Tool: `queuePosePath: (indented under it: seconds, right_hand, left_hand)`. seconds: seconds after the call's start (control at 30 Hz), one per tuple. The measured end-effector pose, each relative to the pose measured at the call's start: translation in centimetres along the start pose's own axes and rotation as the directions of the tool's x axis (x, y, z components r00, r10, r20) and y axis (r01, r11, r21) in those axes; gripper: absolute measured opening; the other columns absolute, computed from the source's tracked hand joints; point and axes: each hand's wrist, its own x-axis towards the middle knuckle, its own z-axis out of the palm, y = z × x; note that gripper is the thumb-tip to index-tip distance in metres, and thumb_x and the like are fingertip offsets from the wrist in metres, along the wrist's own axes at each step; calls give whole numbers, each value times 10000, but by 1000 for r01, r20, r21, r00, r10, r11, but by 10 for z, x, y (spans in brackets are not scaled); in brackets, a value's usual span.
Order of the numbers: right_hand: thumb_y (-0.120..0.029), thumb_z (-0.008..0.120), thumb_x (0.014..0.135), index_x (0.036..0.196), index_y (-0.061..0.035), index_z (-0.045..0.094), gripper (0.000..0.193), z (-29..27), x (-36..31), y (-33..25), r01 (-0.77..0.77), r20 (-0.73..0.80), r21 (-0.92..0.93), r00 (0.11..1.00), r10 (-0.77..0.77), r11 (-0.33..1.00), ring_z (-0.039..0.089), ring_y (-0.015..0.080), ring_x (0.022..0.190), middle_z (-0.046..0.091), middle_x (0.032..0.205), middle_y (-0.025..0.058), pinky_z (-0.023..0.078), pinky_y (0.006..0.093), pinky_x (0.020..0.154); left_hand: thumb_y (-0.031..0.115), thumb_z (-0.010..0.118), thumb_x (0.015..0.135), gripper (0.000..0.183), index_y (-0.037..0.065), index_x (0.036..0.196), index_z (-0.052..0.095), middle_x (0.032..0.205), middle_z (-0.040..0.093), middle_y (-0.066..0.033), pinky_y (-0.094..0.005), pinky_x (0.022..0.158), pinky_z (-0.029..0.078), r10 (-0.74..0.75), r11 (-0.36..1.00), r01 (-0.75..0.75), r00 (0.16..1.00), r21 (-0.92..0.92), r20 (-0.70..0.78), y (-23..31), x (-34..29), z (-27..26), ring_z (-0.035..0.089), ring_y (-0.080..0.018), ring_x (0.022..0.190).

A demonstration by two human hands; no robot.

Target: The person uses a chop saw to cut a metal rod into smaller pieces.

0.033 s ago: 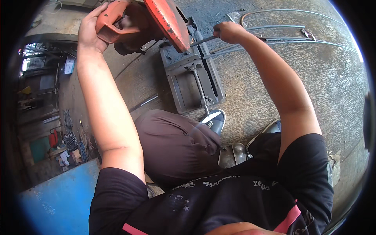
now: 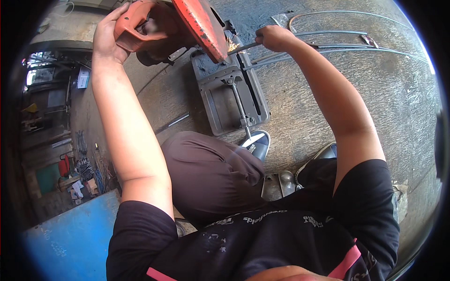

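Observation:
My left hand point(image 2: 107, 37) is wrapped round the orange handle point(image 2: 133, 23) of a cut-off saw, its fingers partly hidden. The saw's worn red blade guard point(image 2: 201, 29) is lowered over the grey base point(image 2: 213, 105), which has a screw vise point(image 2: 238, 103). To the right of the guard, my right hand point(image 2: 276, 38) is closed on a thin metal rod point(image 2: 246, 48). The rod's left end runs in at the guard's lower edge, where small orange sparks point(image 2: 232, 45) show. The blade itself is hidden by the guard.
Several long metal rods point(image 2: 328, 33) lie on the floor at the right. A short metal piece point(image 2: 178, 120) lies left of the base. My shoe point(image 2: 258, 144) is close to the vise's near end. A blue panel point(image 2: 75, 239) and clutter point(image 2: 84, 168) are at the left.
Orange sparks now show beside the blade guard, where none showed before. Both hands stay in nearly the same place.

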Motion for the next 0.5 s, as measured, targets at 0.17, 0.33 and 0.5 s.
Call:
queuePosePath:
  seconds: [0.17, 0.33, 0.5]
  right_hand:
    - [-335, 512, 900, 1072, -171, 647, 274, 1, 0, -3, -34, -50, -19, 998, 33, 999, 613, 302, 988, 661, 1018, 104, 487, 424, 827]
    - [-341, 503, 905, 1068, -174, 643, 273, -1, -3, -3, -18, -43, -40, 999, 16, 999, 617, 299, 976, 663, 1006, 98, 488, 428, 816]
    - [-342, 507, 901, 1076, -175, 640, 276, -3, -5, -4, -16, -13, -48, 1000, 16, 999, 614, 295, 986, 661, 1014, 95, 487, 426, 820]
  left_hand:
    - [260, 452, 944, 416, -70, 1192, 501, 946, 630, -168, -331, 720, 573, 14, 1000, -14, 1000, 21, -12, -2, -1, 0, 642, -232, 789]
    - [253, 451, 942, 417, -76, 1195, 497, 951, 632, -170, -339, 725, 574, 10, 1000, -10, 1000, -21, 5, -1, 1, 3, 647, -236, 801]
    - [253, 450, 943, 418, -76, 1198, 495, 964, 631, -173, -340, 725, 574, -3, 1000, 4, 1000, -29, 26, -1, 0, 0, 646, -236, 808]
